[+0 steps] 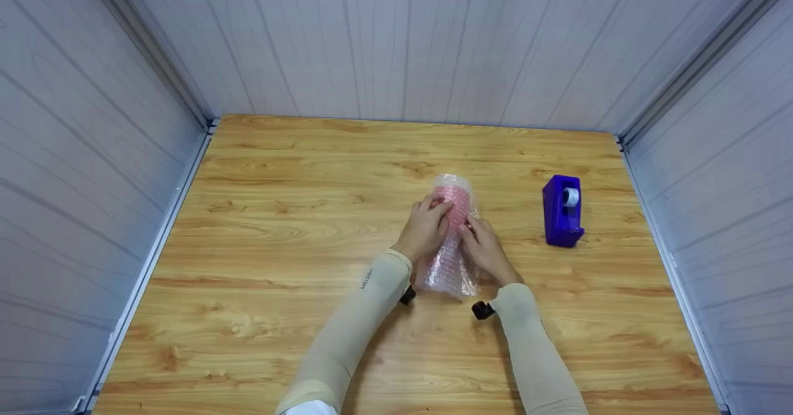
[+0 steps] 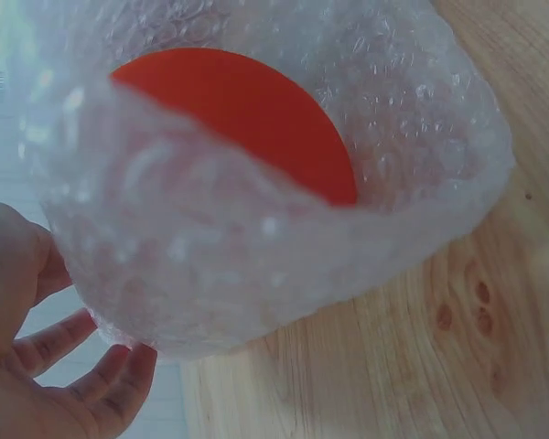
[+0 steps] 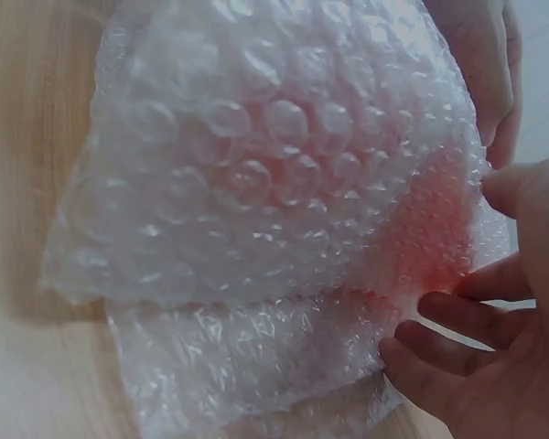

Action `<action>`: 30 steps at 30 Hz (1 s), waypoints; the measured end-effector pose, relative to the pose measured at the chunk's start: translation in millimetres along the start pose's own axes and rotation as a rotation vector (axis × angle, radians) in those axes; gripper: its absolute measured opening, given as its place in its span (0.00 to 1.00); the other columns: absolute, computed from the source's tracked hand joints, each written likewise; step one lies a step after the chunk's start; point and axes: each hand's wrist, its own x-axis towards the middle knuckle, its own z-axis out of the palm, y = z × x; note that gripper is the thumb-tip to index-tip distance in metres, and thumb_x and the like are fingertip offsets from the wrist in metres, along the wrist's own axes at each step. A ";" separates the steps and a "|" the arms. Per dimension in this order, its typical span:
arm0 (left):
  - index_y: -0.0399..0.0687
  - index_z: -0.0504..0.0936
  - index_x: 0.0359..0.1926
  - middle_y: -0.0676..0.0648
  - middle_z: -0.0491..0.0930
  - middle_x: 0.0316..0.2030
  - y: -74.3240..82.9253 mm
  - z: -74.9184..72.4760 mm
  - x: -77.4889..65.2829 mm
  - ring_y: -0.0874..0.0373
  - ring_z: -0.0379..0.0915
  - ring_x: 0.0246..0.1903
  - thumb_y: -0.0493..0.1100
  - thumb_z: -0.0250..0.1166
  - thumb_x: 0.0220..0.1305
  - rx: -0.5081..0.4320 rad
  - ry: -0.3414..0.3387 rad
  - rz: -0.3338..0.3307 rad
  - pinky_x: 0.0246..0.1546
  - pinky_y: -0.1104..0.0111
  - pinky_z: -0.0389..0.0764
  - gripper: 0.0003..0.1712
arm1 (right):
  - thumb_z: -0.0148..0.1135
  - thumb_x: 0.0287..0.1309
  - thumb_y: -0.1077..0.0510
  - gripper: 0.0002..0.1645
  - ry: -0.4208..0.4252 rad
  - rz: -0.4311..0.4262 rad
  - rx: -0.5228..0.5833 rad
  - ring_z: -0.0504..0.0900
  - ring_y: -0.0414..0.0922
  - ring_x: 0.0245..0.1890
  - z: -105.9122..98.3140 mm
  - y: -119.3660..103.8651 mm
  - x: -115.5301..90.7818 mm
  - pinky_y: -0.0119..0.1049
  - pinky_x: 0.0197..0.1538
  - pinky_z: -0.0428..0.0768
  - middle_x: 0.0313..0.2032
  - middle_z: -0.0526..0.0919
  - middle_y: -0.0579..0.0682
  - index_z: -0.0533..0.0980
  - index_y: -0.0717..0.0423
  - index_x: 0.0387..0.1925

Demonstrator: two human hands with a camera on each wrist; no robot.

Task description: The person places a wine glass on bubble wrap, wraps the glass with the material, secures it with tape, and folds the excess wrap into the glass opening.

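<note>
A sheet of bubble wrap (image 1: 443,272) lies rolled around a red object, which shows pink through the layers in the head view. In the left wrist view, the red object (image 2: 256,119) shows a smooth, rounded end inside the open mouth of the wrap. My left hand (image 1: 426,226) grips the roll from its left side, fingers curled over the top. On the other side my right hand (image 1: 485,249) holds the wrap with thumb and fingers at its edge. A loose flap of bubble wrap (image 3: 247,357) hangs below the upper layer in the right wrist view.
A blue tape dispenser (image 1: 560,217) with a roll of clear tape (image 1: 570,197) stands on the wooden table (image 1: 279,229), right of the hands. Pale panel walls (image 1: 384,43) enclose the table at the back and both sides.
</note>
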 end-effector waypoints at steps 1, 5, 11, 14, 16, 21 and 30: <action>0.43 0.80 0.62 0.38 0.72 0.62 0.3 0.5 0.1 0.40 0.70 0.57 0.39 0.59 0.71 0.002 0.000 0.000 0.60 0.55 0.70 0.20 | 0.50 0.76 0.56 0.30 0.013 -0.005 -0.006 0.72 0.62 0.60 -0.3 0.0 0.2 0.56 0.65 0.68 0.59 0.71 0.68 0.63 0.71 0.69; 0.42 0.80 0.61 0.38 0.71 0.63 1.0 1.9 0.5 0.40 0.69 0.59 0.39 0.59 0.71 0.004 0.003 0.007 0.61 0.53 0.68 0.20 | 0.48 0.77 0.55 0.30 0.015 0.022 0.004 0.67 0.64 0.65 -0.7 -0.9 0.7 0.55 0.69 0.63 0.63 0.70 0.68 0.63 0.71 0.70; 0.42 0.79 0.63 0.37 0.70 0.64 2.8 2.5 0.7 0.39 0.69 0.58 0.40 0.58 0.72 0.017 -0.020 0.007 0.61 0.53 0.69 0.20 | 0.45 0.78 0.49 0.36 -0.059 0.083 0.024 0.61 0.61 0.70 -0.1 -1.5 0.7 0.53 0.72 0.58 0.70 0.63 0.66 0.52 0.66 0.76; 0.43 0.77 0.64 0.38 0.69 0.65 3.9 2.6 1.1 0.39 0.68 0.59 0.40 0.57 0.73 0.026 -0.037 -0.002 0.62 0.54 0.68 0.21 | 0.44 0.78 0.49 0.37 -0.060 0.092 0.015 0.60 0.61 0.71 -0.8 -1.6 0.6 0.52 0.72 0.57 0.71 0.61 0.65 0.51 0.63 0.77; 0.44 0.77 0.65 0.39 0.68 0.65 4.5 2.9 1.1 0.39 0.68 0.58 0.41 0.57 0.73 0.027 -0.049 -0.014 0.62 0.55 0.69 0.22 | 0.45 0.78 0.50 0.36 -0.051 0.080 0.000 0.60 0.62 0.70 -1.4 -1.6 0.9 0.53 0.72 0.57 0.71 0.62 0.66 0.51 0.64 0.77; 0.46 0.76 0.66 0.39 0.68 0.65 6.2 2.9 0.1 0.39 0.67 0.58 0.42 0.56 0.74 0.031 -0.066 -0.036 0.61 0.56 0.71 0.22 | 0.48 0.77 0.54 0.34 -0.015 0.033 -0.044 0.66 0.65 0.65 -1.9 -2.6 2.6 0.56 0.69 0.62 0.64 0.67 0.72 0.56 0.71 0.73; 0.45 0.76 0.66 0.39 0.68 0.66 8.2 0.6 0.9 0.39 0.67 0.59 0.43 0.56 0.74 0.041 -0.090 -0.023 0.62 0.55 0.70 0.23 | 0.50 0.76 0.55 0.38 -0.013 -0.001 0.090 0.70 0.65 0.62 -3.6 -3.5 4.9 0.56 0.64 0.70 0.68 0.62 0.71 0.47 0.68 0.76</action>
